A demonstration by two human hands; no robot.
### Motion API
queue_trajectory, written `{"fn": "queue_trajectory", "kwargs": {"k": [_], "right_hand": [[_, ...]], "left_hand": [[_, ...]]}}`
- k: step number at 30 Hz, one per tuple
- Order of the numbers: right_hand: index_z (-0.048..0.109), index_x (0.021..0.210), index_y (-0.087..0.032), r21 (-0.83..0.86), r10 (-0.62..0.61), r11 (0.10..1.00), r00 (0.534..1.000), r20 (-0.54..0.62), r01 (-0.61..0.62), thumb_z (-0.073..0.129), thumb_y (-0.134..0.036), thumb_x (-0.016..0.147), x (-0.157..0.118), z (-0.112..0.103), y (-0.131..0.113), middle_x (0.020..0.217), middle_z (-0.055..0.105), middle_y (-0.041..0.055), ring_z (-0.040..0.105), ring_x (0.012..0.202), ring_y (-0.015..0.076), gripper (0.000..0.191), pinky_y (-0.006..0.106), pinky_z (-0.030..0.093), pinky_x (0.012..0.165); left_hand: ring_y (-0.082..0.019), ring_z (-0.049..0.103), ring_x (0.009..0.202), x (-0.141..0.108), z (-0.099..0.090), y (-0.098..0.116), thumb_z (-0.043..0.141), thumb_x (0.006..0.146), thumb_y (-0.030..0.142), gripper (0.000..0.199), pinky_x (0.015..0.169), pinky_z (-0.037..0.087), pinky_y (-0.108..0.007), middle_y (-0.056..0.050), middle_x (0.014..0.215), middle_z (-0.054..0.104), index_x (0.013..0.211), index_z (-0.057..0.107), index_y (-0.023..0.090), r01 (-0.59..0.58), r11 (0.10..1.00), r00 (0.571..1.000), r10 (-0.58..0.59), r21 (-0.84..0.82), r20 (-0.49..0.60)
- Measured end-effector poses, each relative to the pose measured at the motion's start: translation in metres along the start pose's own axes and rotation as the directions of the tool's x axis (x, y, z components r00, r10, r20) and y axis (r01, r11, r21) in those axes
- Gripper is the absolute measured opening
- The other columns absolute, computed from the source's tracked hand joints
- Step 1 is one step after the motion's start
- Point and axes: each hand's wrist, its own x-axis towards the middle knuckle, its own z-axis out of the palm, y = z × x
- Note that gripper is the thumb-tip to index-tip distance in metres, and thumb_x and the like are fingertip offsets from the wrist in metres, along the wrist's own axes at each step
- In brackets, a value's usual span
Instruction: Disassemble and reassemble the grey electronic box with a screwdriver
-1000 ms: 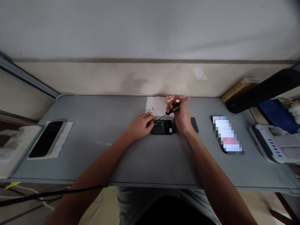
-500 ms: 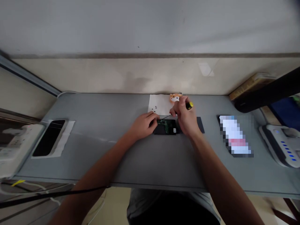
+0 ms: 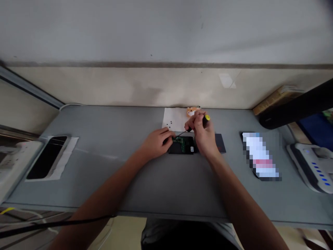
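"Screwdriver [image 3: 206,118] looks like it could slip! What would do that?"

"A hard push on its slant might. Then it could scratch the green board [image 3: 182,140]. A bump to the paper [image 3: 177,116] could make the dark bits [image 3: 171,122] roll off."

"Which way does the case [image 3: 177,148] point?"

"It lies flat, board side up. Its long way runs left to right, like the near edge of the desk [image 3: 130,180], with the white label at the right end. It sits past the middle, just before the paper by the far edge."

"And the fingers?"

"The right hand [image 3: 205,137] grips the screwdriver. The left hand [image 3: 156,143] has its fingers close together at the case's far left corner. I can't tell if they pinch anything."
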Motion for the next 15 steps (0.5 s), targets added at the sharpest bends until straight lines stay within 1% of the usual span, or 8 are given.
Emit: {"fn": "queue_trajectory", "kwargs": {"k": [2, 3, 5, 7, 9, 10, 13, 15], "right_hand": [[0.059, 0.094, -0.027, -0.046, -0.038, 0.998, 0.999, 0.025, 0.039, 0.061, -0.074, 0.089, -0.001, 0.003, -0.001, 0.073, 0.055, -0.0040, 0.058, 0.070, 0.0137, 0.047, 0.032, 0.049, 0.073], [0.062, 0.096, -0.027, -0.057, -0.043, 0.997, 0.998, 0.045, 0.046, 0.060, -0.073, 0.090, -0.002, 0.004, -0.003, 0.076, 0.058, -0.0026, 0.059, 0.074, 0.0144, 0.047, 0.032, 0.050, 0.075], [0.062, 0.092, -0.027, -0.039, -0.050, 0.998, 0.998, 0.049, 0.052, 0.062, -0.072, 0.090, -0.002, 0.005, -0.007, 0.076, 0.058, -0.0020, 0.061, 0.074, 0.0148, 0.045, 0.033, 0.051, 0.075], [0.057, 0.084, -0.027, 0.041, -0.065, 0.997, 0.998, -0.012, 0.065, 0.066, -0.071, 0.088, 0.000, 0.003, -0.014, 0.071, 0.052, -0.0035, 0.057, 0.067, 0.0137, 0.046, 0.032, 0.050, 0.069], [0.050, 0.076, -0.026, 0.131, -0.065, 0.989, 0.995, -0.080, 0.075, 0.066, -0.072, 0.087, 0.003, -0.004, -0.022, 0.066, 0.043, -0.0049, 0.048, 0.057, 0.0119, 0.050, 0.029, 0.045, 0.057], [0.046, 0.073, -0.026, 0.161, -0.053, 0.985, 0.994, -0.091, 0.067, 0.065, -0.073, 0.088, 0.005, -0.008, -0.025, 0.063, 0.037, -0.0054, 0.041, 0.053, 0.0112, 0.052, 0.027, 0.041, 0.051], [0.036, 0.064, -0.025, 0.164, 0.003, 0.986, 0.998, -0.063, 0.007, 0.055, -0.078, 0.090, 0.007, -0.018, -0.033, 0.057, 0.022, -0.0066, 0.022, 0.045, 0.0107, 0.062, 0.027, 0.029, 0.041], [0.031, 0.061, -0.025, 0.150, 0.030, 0.988, 0.998, -0.053, -0.021, 0.053, -0.079, 0.090, 0.007, -0.020, -0.033, 0.054, 0.016, -0.0074, 0.015, 0.043, 0.0107, 0.065, 0.027, 0.025, 0.039]], "left_hand": [[-0.016, 0.066, 0.078, 0.000, 0.000, 0.000, 0.045, 0.098, 0.017, 0.027, 0.077, 0.054, -0.030, -0.004, 0.087, 0.069, 0.102, 0.071, 0.021, 0.000, 1.000, 1.000, 0.001, 0.006, -0.006], [-0.016, 0.066, 0.077, 0.000, 0.000, 0.000, 0.045, 0.098, 0.017, 0.027, 0.077, 0.054, -0.030, -0.004, 0.087, 0.069, 0.102, 0.071, 0.021, -0.002, 1.000, 1.000, 0.002, 0.008, -0.009], [-0.016, 0.066, 0.078, -0.001, -0.001, 0.000, 0.045, 0.098, 0.016, 0.027, 0.078, 0.054, -0.030, -0.004, 0.087, 0.070, 0.101, 0.071, 0.021, -0.007, 1.000, 1.000, 0.007, 0.021, -0.014], [-0.017, 0.067, 0.080, -0.001, -0.003, 0.002, 0.046, 0.096, 0.015, 0.027, 0.079, 0.054, -0.031, -0.004, 0.087, 0.070, 0.099, 0.071, 0.021, -0.015, 0.998, 1.000, 0.015, 0.062, -0.004], [-0.019, 0.067, 0.082, -0.001, -0.005, 0.003, 0.047, 0.094, 0.015, 0.026, 0.080, 0.054, -0.033, -0.005, 0.089, 0.070, 0.099, 0.072, 0.020, -0.030, 0.992, 1.000, 0.029, 0.126, 0.004], [-0.019, 0.067, 0.083, -0.002, -0.006, 0.004, 0.047, 0.093, 0.014, 0.026, 0.080, 0.054, -0.033, -0.006, 0.091, 0.070, 0.099, 0.072, 0.019, -0.044, 0.987, 0.999, 0.043, 0.156, 0.007], [-0.020, 0.068, 0.084, -0.001, -0.009, 0.006, 0.048, 0.093, 0.016, 0.027, 0.079, 0.054, -0.035, -0.007, 0.095, 0.070, 0.102, 0.073, 0.019, -0.086, 0.973, 0.996, 0.082, 0.214, 0.026], [-0.021, 0.068, 0.085, -0.001, -0.010, 0.007, 0.047, 0.095, 0.018, 0.029, 0.079, 0.053, -0.035, -0.007, 0.097, 0.070, 0.106, 0.074, 0.020, -0.100, 0.968, 0.995, 0.093, 0.231, 0.042]]}}
